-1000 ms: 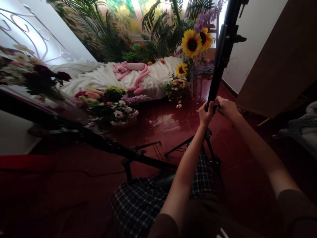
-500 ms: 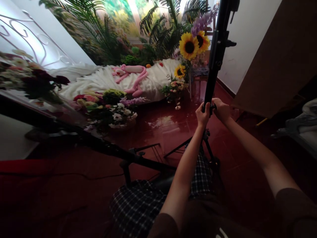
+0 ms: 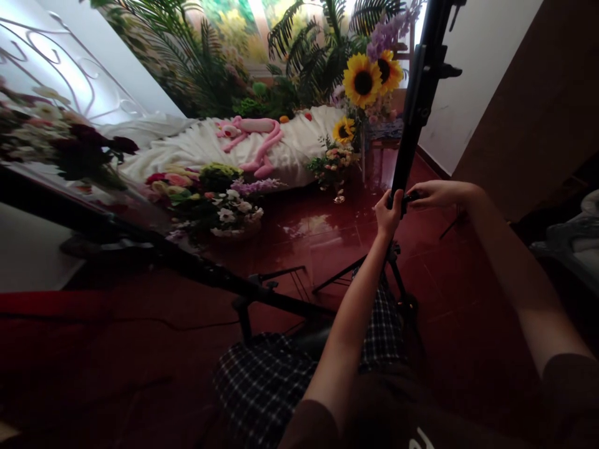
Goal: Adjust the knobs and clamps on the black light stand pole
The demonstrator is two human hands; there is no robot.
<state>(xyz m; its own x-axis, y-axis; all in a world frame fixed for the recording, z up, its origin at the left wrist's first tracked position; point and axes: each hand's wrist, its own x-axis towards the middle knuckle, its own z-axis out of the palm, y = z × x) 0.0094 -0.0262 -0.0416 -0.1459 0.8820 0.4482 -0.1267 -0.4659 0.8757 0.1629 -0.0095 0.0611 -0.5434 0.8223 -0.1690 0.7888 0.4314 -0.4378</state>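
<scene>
A black light stand (image 3: 414,109) rises on my right, leaning a little, its spread legs (image 3: 397,274) low on the floor. My left hand (image 3: 388,213) is closed around its pole. On the pole's right side, at the same height, my right hand (image 3: 433,192) pinches a small black knob (image 3: 410,197) between its fingertips, the wrist bent high. Higher on the pole, another clamp knob (image 3: 449,71) sticks out to the right. Part of the lower pole is hidden behind my left forearm.
A second black stand pole (image 3: 201,274) slants across the left side. Beyond lie flower bunches (image 3: 229,215), sunflowers (image 3: 362,81) and a pink plush toy (image 3: 257,134) on white cloth (image 3: 299,149). A cable (image 3: 187,327) runs over the red floor; a grey carved seat (image 3: 568,234) stands at right.
My right hand has turned at the wrist, from wrapped close at the knob to a fingertip pinch with the wrist raised outward. My left hand keeps its hold. The view has shifted slightly.
</scene>
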